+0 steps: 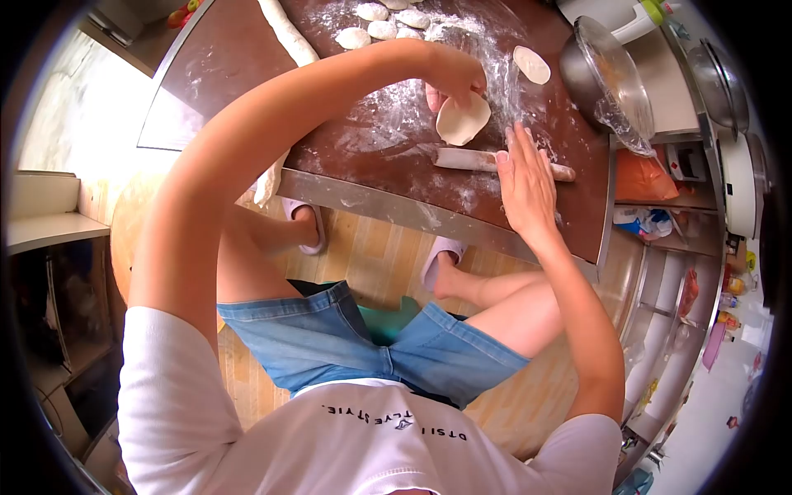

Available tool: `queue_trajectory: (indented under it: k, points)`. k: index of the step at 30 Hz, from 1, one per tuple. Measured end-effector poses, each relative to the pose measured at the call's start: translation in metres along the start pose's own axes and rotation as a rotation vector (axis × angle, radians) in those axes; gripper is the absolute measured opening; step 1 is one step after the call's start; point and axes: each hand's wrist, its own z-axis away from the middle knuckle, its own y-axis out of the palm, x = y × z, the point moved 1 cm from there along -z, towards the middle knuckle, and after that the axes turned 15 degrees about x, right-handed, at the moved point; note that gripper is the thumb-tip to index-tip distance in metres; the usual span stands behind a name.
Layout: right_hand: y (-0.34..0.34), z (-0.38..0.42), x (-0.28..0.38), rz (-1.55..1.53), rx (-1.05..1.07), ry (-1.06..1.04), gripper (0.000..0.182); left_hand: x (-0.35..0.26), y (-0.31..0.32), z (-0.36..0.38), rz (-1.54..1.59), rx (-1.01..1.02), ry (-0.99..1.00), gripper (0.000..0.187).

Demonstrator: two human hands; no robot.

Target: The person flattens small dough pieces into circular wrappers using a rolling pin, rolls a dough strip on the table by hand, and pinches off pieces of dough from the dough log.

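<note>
My left hand (458, 78) reaches over the floured brown table and pinches the upper edge of a flat dough round (462, 122). The thumb and fingertips are partly hidden. Below that round lies a thin rolling pin (470, 159), dusted with flour. My right hand (528, 177) rests across the pin near its right end, fingers stretched out flat. A second dough round (532, 65) sits apart at the upper right. Several small floured dough pieces (353, 38) are grouped at the top, and a long dough rope (289, 33) lies left of them.
A metal bowl (610, 74) with plastic film stands at the table's right side. The metal table edge (388, 206) runs just above my knees. Shelves with an orange bag (643, 179) are on the right. More dough (268, 181) hangs at the near edge, beside my left arm.
</note>
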Motion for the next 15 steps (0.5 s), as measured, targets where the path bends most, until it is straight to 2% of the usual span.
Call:
queue_trajectory:
  k: [3, 6, 7, 9, 12, 15]
  points:
    - [0.005, -0.031, -0.006, 0.023, -0.046, 0.028, 0.054, 0.013, -0.002, -0.009, -0.219, -0.077, 0.130, 0.018]
    - [0.002, -0.101, -0.016, 0.002, -0.128, 0.089, 0.056, 0.003, -0.009, -0.013, -0.483, -0.056, -0.012, 0.024]
    - [0.000, -0.109, -0.017, -0.015, -0.157, 0.121, 0.057, 0.001, -0.008, -0.015, -0.441, -0.050, -0.057, 0.026]
    - [-0.002, -0.105, -0.014, -0.007, -0.099, 0.129, 0.058, -0.002, -0.010, -0.016, -0.362, -0.045, -0.146, 0.029]
    - [0.006, -0.050, -0.008, 0.043, -0.078, 0.051, 0.057, 0.001, -0.001, -0.014, -0.520, -0.147, 0.004, 0.025]
    - [-0.002, 0.009, 0.001, 0.045, -0.048, -0.053, 0.051, 0.000, -0.001, -0.009, -0.367, -0.134, 0.037, 0.028]
